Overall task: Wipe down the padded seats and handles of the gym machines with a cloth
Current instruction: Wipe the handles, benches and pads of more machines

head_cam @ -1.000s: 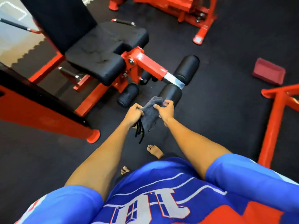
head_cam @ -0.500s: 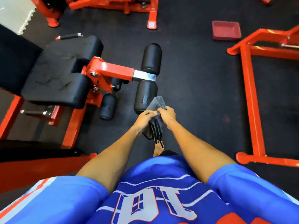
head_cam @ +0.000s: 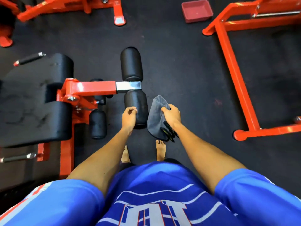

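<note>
The right hand (head_cam: 171, 115) had its grip clamped on the grey cloth (head_cam: 155, 119), which hung with its long axis running from a bunched top down toward the floor, just right of the near roller pad (head_cam: 136, 106). The left hand (head_cam: 129, 117), fingers loosely curled and holding nothing, rested against that pad's near end.

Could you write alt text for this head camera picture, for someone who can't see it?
A person's right hand grips a grey cloth beside a black padded roller on a red leg machine, while the loosely curled left hand is at the roller. The machine's black padded seat is at left, on a dark floor.
</note>
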Tool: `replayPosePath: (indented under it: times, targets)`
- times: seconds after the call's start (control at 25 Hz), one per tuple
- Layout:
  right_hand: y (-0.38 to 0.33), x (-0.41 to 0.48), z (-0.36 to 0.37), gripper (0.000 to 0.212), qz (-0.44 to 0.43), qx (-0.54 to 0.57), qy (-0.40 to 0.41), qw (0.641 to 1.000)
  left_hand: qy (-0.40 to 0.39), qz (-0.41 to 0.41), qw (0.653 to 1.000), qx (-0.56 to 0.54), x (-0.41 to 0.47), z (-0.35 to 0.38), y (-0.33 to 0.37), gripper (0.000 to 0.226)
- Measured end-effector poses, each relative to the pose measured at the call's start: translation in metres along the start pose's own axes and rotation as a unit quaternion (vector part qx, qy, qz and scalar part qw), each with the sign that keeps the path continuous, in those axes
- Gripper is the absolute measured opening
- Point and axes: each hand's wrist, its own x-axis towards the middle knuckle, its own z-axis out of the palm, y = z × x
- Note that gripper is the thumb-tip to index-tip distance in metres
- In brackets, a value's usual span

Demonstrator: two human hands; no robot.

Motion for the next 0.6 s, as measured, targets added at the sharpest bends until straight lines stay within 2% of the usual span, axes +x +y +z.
replayPosePath:
  times: [0.28, 0.44, 0.52, 0.6]
  targets:
    - [-0.037, -0.01, 0.013, 0.022, 0.011, -0.007, 0.11, 0.994, -0.088, 0.03, 0.993, 0.067, 0.038, -0.015, 0.019, 0.019]
    - [-0.053, -0.013, 0.046, 0.022, -0.002, -0.047, 0.091, 0.995, -0.129, 0.079, 0.981, 0.125, 0.055, -0.025, 0.018, 0.033]
    - [-0.054, -0.01, 0.065, 0.017, 0.003, -0.055, 0.079, 0.995, -0.149, 0.135, 0.963, 0.181, 0.068, -0.03, 0.011, 0.043]
    - [-0.053, -0.006, 0.08, 0.023, -0.001, -0.065, 0.064, 0.996, -0.157, 0.171, 0.946, 0.226, 0.076, -0.033, 0.006, 0.049]
